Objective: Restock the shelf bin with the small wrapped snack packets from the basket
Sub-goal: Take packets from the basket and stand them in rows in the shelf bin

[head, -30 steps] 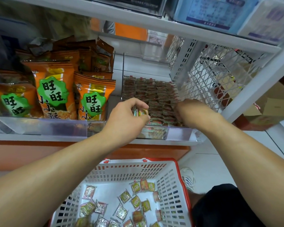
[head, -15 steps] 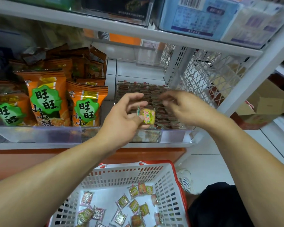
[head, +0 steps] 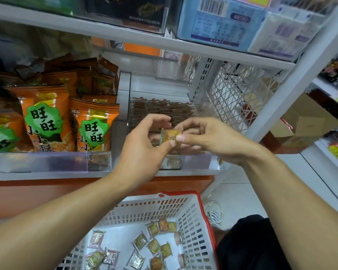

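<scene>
I see one snack packet (head: pixel 171 137) pinched between both hands, left hand (head: pixel 142 151) and right hand (head: pixel 209 139) meeting at it; the shelf bin (head: pixel 195 162) lies just beyond them, the basket (head: pixel 193 215) below

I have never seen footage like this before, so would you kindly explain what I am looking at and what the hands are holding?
There is no machine here: a person wears a camera on the head, looking down at their own hands. The left hand and right hand both pinch one small wrapped snack packet in front of a clear shelf bin stacked with brown packets. Below sits a white basket with more loose packets. Orange snack bags stand to the left.
</scene>
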`<state>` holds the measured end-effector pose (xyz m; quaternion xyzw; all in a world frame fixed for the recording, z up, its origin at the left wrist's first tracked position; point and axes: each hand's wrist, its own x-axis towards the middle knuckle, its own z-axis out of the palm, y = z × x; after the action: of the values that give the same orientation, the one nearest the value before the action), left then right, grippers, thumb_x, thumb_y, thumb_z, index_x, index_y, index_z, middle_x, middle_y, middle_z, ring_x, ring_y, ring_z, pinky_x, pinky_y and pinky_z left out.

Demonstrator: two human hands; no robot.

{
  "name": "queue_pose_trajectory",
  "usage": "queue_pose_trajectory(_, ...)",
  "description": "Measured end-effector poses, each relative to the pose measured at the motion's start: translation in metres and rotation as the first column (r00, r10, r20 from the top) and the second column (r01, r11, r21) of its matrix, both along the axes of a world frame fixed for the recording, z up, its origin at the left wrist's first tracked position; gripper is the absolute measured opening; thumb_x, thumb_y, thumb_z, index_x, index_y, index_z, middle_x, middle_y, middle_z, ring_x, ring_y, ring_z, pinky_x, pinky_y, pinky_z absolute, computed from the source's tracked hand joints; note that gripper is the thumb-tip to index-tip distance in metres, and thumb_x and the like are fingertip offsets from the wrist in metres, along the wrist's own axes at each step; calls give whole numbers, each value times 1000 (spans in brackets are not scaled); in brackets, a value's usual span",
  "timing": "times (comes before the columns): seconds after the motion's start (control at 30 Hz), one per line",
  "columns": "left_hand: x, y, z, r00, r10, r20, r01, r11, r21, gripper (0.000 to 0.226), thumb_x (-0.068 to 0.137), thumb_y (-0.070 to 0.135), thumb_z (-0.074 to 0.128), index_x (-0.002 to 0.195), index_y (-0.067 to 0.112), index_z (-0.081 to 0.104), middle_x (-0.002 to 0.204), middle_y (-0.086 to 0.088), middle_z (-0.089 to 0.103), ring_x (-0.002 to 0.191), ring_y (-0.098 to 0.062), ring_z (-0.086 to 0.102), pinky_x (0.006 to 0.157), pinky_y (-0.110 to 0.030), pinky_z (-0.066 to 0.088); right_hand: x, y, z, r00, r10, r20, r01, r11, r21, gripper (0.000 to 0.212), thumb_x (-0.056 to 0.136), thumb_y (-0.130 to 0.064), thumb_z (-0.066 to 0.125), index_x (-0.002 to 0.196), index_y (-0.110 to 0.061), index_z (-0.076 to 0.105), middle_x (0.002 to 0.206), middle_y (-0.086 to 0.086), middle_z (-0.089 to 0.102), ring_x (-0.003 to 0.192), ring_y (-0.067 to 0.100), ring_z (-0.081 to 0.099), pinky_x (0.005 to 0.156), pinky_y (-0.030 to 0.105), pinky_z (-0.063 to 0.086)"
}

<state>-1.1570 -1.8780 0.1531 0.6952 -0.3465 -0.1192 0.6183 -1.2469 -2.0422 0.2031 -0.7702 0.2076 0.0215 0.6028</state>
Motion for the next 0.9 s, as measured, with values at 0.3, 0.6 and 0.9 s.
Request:
queue_pose_trajectory(0.3, 4, 4, -12, 876, -269, 400, 16, 846, 533, 75, 90, 42, 72, 153, 34, 32, 152, 10, 46, 139, -10, 43, 113, -29, 35, -4, -38, 21, 981, -88, -170, -127, 368, -921, 21, 81, -15, 80, 97, -27, 76, 96, -10, 70, 97, 12, 65, 91, 31, 50)
queue_pose_trajectory(0.6, 4, 4, -26, 774, -421, 473, -22, 729, 685, 81, 90, 50, 67, 157, 30, 25, 157, 2, 40, 148, -17, 29, 124, -31, 5, 31, -33, -24, 803, -173, -570, -528, 239, -815, 23, 86, 5, 58, 69, -10, 52, 64, 3, 46, 54, 19, 45, 60, 29, 41)
queue_pose_trajectory(0.9, 6, 13, -20, 766, -454, 455, 10, 716, 698, 80, 89, 46, 70, 156, 25, 30, 159, -1, 38, 151, -18, 24, 125, -30, 6, 41, -27, -25, 705, -193, -682, -630, 270, -728, 8, 85, -3, 62, 85, -8, 56, 69, 6, 51, 57, 20, 48, 45, 25, 35)
